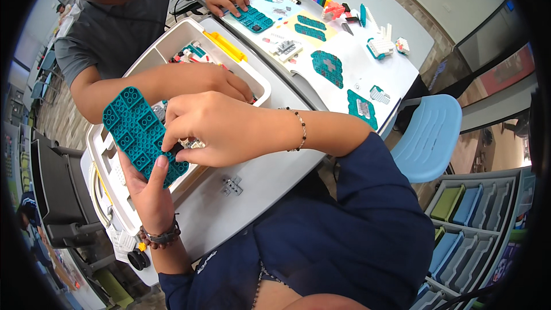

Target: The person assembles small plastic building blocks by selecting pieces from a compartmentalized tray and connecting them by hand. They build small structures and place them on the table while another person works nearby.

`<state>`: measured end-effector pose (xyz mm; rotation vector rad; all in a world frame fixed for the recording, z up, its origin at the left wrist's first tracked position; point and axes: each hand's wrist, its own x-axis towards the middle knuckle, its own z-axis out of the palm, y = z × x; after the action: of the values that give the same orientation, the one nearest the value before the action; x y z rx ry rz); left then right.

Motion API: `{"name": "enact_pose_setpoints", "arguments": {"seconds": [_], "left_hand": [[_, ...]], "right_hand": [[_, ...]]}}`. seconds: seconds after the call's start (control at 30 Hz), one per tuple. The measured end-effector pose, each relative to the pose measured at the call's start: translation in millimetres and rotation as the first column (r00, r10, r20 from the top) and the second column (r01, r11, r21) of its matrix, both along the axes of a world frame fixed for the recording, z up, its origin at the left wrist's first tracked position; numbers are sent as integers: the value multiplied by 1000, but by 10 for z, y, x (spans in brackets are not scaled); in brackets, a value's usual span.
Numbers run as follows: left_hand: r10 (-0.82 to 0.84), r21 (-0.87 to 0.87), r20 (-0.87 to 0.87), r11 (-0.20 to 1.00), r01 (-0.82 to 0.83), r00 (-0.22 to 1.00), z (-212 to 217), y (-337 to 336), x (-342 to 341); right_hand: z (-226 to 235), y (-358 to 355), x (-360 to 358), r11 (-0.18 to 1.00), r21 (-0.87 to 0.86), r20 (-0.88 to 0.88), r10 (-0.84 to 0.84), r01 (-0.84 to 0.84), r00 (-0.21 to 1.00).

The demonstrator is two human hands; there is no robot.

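Here, a white sorting tray point(172, 37) on the grey tabletop point(270, 172) holds small mixed bricks, where a co-worker's hand point(221, 83) rests. Above its near end, the left hand point(146, 186) closes around a teal studded plate point(140, 135), rows of round studs up. The right hand point(209, 129) pinches its edge with curled fingers. A small grey brick point(232, 185) lies nearby.

The left hand point(150, 186) is reaching upward from the lower edge, palm up, its thumb pressing forward. The right hand point(209, 129) is crossing in from the right, fingers curling down and pinching beside the left thumb.
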<state>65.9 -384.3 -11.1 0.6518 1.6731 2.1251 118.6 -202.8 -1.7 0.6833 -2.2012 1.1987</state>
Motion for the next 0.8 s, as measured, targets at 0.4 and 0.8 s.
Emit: {"name": "enact_pose_setpoints", "arguments": {"seconds": [0.4, 0.8], "left_hand": [[131, 66, -113, 990, -124, 985, -31, 54, 51], [226, 81, -194, 973, -214, 954, -22, 79, 88]], "right_hand": [[-79, -104, -68, 916, -398, 294, 183, -54, 938], [-126, -147, -73, 796, -603, 338, 310, -49, 889]]}}
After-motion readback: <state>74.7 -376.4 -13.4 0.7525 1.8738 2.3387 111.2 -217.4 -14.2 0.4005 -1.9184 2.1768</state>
